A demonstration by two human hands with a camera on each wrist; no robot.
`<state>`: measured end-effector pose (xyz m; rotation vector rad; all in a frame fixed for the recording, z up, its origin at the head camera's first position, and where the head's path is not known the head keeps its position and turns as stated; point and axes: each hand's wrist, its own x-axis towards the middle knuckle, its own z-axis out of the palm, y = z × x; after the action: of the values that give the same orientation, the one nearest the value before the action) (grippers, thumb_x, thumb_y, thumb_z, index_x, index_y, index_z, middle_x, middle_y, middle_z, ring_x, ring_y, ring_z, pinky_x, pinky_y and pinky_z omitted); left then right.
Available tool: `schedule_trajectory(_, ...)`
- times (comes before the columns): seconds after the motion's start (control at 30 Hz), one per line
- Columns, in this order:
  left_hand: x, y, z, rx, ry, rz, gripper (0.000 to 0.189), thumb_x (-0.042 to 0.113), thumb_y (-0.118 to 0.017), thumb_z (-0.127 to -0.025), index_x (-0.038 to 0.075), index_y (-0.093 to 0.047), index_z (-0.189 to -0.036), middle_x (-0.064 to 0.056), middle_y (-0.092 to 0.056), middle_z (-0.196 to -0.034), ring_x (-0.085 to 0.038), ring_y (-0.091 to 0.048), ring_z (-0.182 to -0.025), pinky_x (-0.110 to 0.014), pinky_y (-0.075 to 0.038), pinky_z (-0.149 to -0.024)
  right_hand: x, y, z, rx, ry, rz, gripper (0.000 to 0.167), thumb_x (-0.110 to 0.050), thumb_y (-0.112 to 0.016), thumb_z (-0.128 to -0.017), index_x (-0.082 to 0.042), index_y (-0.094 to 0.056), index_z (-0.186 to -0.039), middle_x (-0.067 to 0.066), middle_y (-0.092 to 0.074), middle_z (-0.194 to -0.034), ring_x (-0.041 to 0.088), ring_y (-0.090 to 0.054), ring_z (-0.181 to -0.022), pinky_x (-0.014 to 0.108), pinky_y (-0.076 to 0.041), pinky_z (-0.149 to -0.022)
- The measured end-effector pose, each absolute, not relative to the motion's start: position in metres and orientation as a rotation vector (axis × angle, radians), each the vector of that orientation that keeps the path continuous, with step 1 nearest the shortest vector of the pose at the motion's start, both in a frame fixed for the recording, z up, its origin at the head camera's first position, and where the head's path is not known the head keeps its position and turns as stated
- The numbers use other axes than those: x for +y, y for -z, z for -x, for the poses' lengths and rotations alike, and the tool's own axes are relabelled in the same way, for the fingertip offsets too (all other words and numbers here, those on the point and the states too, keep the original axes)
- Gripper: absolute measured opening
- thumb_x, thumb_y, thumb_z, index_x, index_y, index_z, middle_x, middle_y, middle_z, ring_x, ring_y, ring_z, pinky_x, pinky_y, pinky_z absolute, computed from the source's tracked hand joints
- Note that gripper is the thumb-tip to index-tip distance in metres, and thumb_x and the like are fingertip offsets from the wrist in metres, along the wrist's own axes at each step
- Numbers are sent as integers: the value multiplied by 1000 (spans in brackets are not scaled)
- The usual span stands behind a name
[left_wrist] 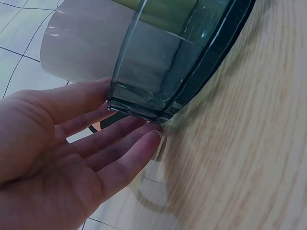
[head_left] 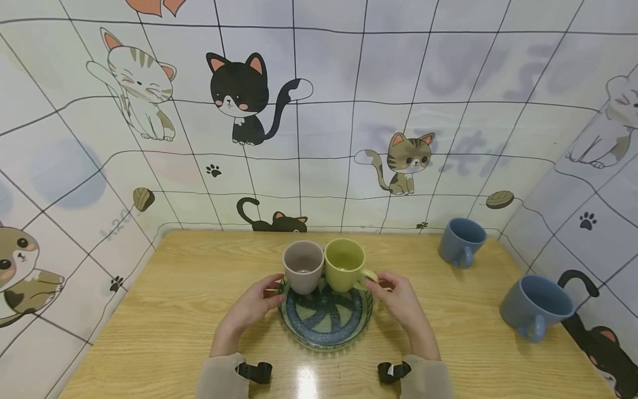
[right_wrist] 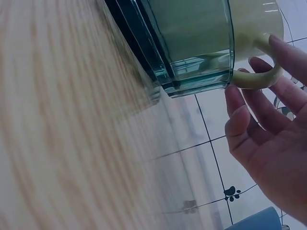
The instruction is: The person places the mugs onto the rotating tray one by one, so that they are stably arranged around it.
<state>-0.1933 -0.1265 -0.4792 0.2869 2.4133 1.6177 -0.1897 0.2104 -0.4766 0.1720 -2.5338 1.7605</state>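
Observation:
In the head view, a round green glass dish (head_left: 324, 335) with a blue pinwheel pattern inside stands on the wooden table. A greyish-pink mug (head_left: 303, 266) and a yellow-green mug (head_left: 344, 263) stand side by side at its far side. My left hand (head_left: 251, 305) holds the dish's left side, thumb at the rim and fingers against the lower wall, as the left wrist view shows. On the right, the thumb and forefinger of my right hand (head_left: 401, 302) pinch the yellow-green mug's handle (right_wrist: 259, 79), which sticks out over the rim. Its other fingertips lie close to the glass wall.
Two blue mugs stand on the right of the table (head_left: 199, 327), one at the back corner (head_left: 461, 244) and one nearer the front (head_left: 535, 305). A cat-patterned cloth wall (head_left: 324, 127) rises behind the table and along both sides.

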Motion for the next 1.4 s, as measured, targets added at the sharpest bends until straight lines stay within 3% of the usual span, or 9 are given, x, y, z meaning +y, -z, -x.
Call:
schedule_trajectory(0.1,-127,479,193,2422,-1619,-295,51,7,-60,-97,1,-44,-145,-22,-53,-132,-40,-54,-119,-49,-50,-92,212,476,190,-2537,-1796,-182,32,-25,-72,-91,-4,-70,-114,11,-66,-103,27,-60,-95,44,-54,-73)
schedule_trajectory(0.27,-128,480,190,2422,-1629,-303,50,8,-60,-97,0,-44,-144,-23,-54,-130,-38,-55,-118,-48,-50,-90,212,475,190,-2547,-1825,-211,41,-27,-72,-91,-6,-64,-126,12,-63,-115,28,-57,-105,38,-53,-79)
schedule_trajectory(0.53,-131,480,188,2443,-1603,-325,49,7,-59,-98,0,-44,-144,-24,-53,-131,-41,-55,-119,-48,-50,-90,215,478,186,-2520,-1803,-249,41,-28,-67,-95,-8,-61,-130,10,-57,-130,29,-52,-115,43,-46,-91)
schedule_trajectory(0.67,-131,479,189,2460,-1586,-305,48,6,-60,-97,1,-47,-142,-22,-55,-129,-39,-56,-117,-47,-51,-90,218,478,185,-2487,-1802,-305,40,-25,-60,-99,-5,-57,-133,12,-55,-134,31,-49,-120,44,-44,-95)
schedule_trajectory(0.83,-131,478,190,2476,-1559,-306,47,6,-61,-96,2,-49,-141,-20,-58,-126,-36,-57,-115,-47,-51,-89,223,476,183,-2419,-1818,-387,39,-20,-51,-103,1,-51,-137,17,-51,-137,37,-47,-125,34,-47,-94)
schedule_trajectory(1.0,-131,481,189,2463,-1559,-290,49,6,-63,-95,2,-48,-142,-19,-58,-125,-36,-57,-113,-47,-51,-86,231,478,181,-2393,-1808,-349,40,-21,-45,-106,4,-49,-137,19,-51,-137,40,-47,-124,39,-49,-94)
schedule_trajectory(1.07,-131,481,189,2454,-1565,-277,51,7,-64,-95,3,-47,-143,-18,-57,-125,-35,-57,-113,-45,-52,-83,235,476,182,-2393,-1791,-306,41,-24,-44,-106,2,-49,-138,16,-51,-138,36,-48,-124,42,-49,-94)
schedule_trajectory(1.27,-132,478,192,2450,-1559,-265,52,8,-66,-94,6,-48,-143,-16,-57,-121,-31,-58,-110,-40,-52,-76,250,467,183,-2376,-1768,-204,43,-28,-46,-105,-3,-49,-141,12,-49,-140,16,-49,-119,29,-48,-92)
schedule_trajectory(1.4,-131,478,193,2454,-1546,-259,54,9,-67,-93,6,-48,-143,-15,-58,-120,-30,-57,-108,-39,-51,-74,261,463,183,-2370,-1735,-172,44,-28,-49,-104,-3,-50,-140,14,-48,-140,17,-50,-117,25,-47,-91)
